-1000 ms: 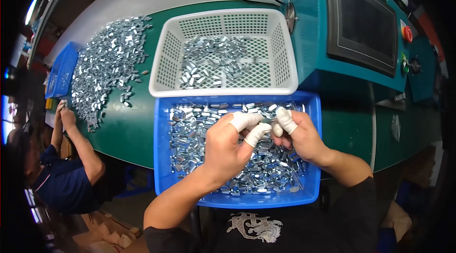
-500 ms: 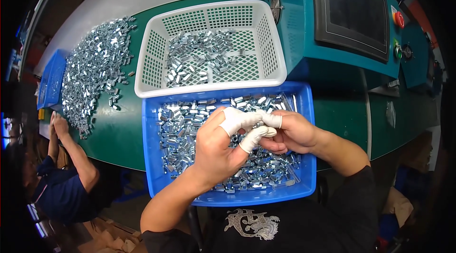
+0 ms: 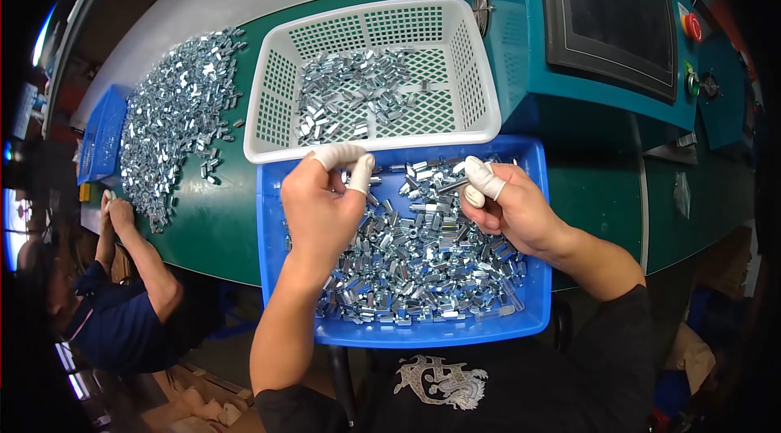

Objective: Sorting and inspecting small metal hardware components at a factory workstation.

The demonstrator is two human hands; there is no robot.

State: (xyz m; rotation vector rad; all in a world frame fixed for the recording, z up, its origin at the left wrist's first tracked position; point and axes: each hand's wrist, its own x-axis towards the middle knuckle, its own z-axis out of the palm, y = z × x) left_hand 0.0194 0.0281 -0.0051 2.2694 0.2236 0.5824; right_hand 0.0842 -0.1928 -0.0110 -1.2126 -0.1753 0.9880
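Observation:
My left hand point(image 3: 320, 204), with white finger cots on thumb and forefinger, is over the left rear of a blue bin point(image 3: 267, 226). Its thumb and forefinger meet in a pinch; whatever may be between them is hidden. To the right, my right hand point(image 3: 517, 207) also wears white finger cots and grips a short, slim metal rod point(image 3: 453, 186) that points left. Beneath both hands, the bin holds many shiny long hex nuts point(image 3: 415, 262) in a loose heap. The hands are apart.
Behind the bin stands a white perforated basket point(image 3: 259, 104) with more hex nuts. A large pile of nuts point(image 3: 175, 116) lies on the green table beside a small blue basket point(image 3: 102, 136). At left, another person's hands point(image 3: 116, 209) work. A teal machine point(image 3: 521, 43) with a screen stands right.
My hands, together over the bin before, have separated: the left went left, the right slightly right. The slim rod now shows in the right hand. The whole view has shifted slightly.

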